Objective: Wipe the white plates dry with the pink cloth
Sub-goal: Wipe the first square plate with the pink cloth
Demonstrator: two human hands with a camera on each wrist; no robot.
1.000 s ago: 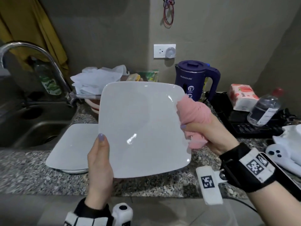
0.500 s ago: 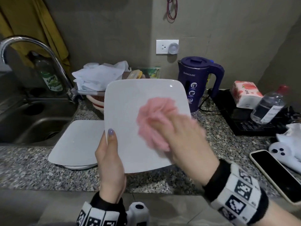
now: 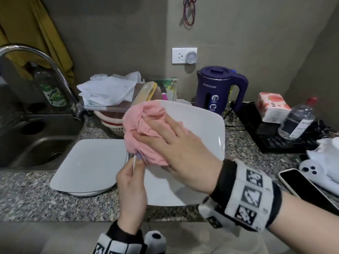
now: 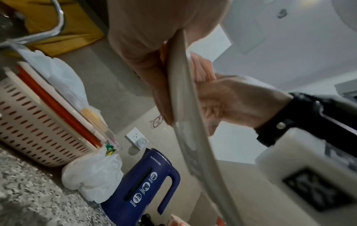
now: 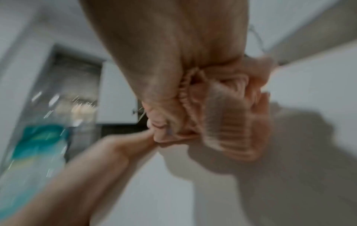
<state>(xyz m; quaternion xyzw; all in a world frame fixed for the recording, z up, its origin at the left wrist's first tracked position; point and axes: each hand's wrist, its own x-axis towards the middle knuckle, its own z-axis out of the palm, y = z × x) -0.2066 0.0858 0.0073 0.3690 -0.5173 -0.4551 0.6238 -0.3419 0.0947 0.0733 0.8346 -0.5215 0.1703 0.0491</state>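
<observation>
The wiping step is in hand: the right hand [image 3: 185, 153] presses the bunched pink cloth [image 3: 145, 132] flat-fingered against the upper left of the square white ceramic plate [image 3: 201, 129], which the left hand [image 3: 131, 187] pinches by its left edge, tilted above the speckled granite desk [image 3: 27, 202]. Left of that plate, another white plate [image 3: 88, 165] lies stacked (dryness unclear). Next, I judge, the cloth should sweep the uncovered right side.
</observation>
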